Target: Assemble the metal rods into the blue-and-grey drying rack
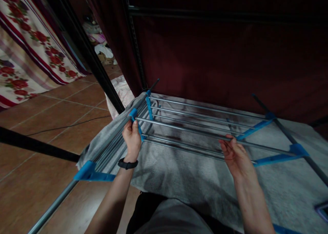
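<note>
A clothes drying rack [184, 127] of grey metal rods with blue plastic joints stretches across the view in front of me. My left hand [132, 136] is closed at the rack's left side, thumb up against a blue joint [133, 113] where a cross rod ends. Farther right, my right hand [235, 155] pinches that same cross rod between thumb and fingers. Blue arms [279, 159] join the rods to the right side pole [290, 135]. More parallel rods [115, 152] run along the left side, down to another blue joint [88, 172]. A dark band circles my left wrist.
A grey blanket [176, 179] lies under the rack. Dark metal posts [97, 66] stand at the left, with a maroon curtain [217, 63] behind. A cable [69, 125] crosses the tiled floor [43, 152]. A phone-like object [323, 210] lies at the right edge.
</note>
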{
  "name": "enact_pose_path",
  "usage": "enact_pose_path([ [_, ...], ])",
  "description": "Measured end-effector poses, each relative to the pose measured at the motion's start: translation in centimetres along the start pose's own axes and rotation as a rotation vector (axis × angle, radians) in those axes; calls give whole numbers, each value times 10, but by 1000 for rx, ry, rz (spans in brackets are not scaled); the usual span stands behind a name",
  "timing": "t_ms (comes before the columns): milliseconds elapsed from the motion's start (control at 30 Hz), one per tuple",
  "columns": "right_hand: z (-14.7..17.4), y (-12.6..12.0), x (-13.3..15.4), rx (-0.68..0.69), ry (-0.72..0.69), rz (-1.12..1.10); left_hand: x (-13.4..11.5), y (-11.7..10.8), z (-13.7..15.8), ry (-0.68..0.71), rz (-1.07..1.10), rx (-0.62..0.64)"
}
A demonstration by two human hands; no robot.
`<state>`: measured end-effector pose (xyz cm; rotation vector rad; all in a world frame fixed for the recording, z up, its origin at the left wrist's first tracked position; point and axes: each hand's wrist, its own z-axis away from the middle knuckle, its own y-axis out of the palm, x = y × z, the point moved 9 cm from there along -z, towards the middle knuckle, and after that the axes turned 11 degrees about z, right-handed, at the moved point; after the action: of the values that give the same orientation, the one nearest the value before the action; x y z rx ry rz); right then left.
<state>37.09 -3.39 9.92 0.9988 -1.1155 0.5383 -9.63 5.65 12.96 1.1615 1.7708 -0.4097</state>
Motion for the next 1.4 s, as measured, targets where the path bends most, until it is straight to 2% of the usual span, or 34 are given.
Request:
enact_pose_path([
  [533, 6, 3, 8, -76, 13, 2, -7, 7, 1, 43, -2, -2],
  [933, 9, 9, 4, -81, -112, -58, 4, 5, -1, 43, 26, -16],
  [1400, 13, 12, 4, -123, -147, -47, 5, 4, 0, 54, 18, -45],
])
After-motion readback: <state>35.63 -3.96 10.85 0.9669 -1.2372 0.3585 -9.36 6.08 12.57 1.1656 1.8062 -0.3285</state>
